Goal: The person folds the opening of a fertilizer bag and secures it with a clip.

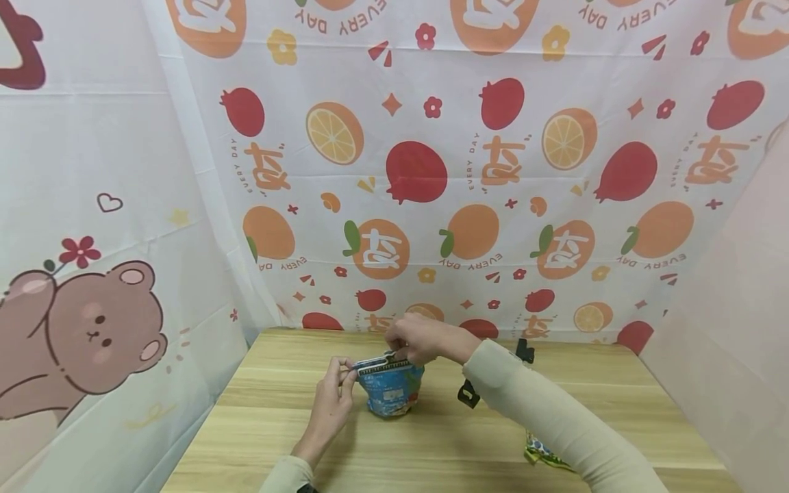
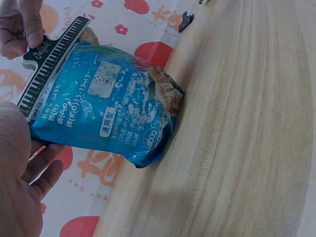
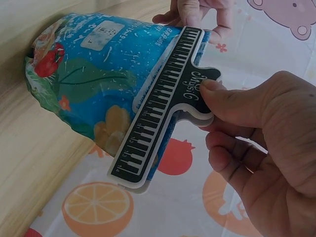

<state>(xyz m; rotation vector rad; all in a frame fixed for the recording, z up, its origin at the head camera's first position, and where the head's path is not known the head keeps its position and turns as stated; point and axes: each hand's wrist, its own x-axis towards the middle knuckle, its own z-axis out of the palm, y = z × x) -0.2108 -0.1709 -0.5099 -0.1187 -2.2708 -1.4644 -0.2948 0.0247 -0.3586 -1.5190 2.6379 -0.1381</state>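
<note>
Pinch of R hand (image 1: 425,337), nearly closed, has clip (image 3: 160,106) by its tab atop bag (image 2: 108,103), w/ L hand (image 1: 333,402) pinching bag's corner; prob. clipping step, next needs slow release.

A creased white backdrop (image 1: 456,185), printed with oranges, red fruit, small flowers and "EVERY DAY" lettering, hangs behind a pale wood-grain surface (image 1: 468,452). On the left, a white sheet (image 1: 123,157) shows a brown cartoon bear (image 1: 105,329) beneath a heart outline (image 1: 109,202). A plain pale panel (image 1: 727,274) flanks the right. The light is soft.
</note>
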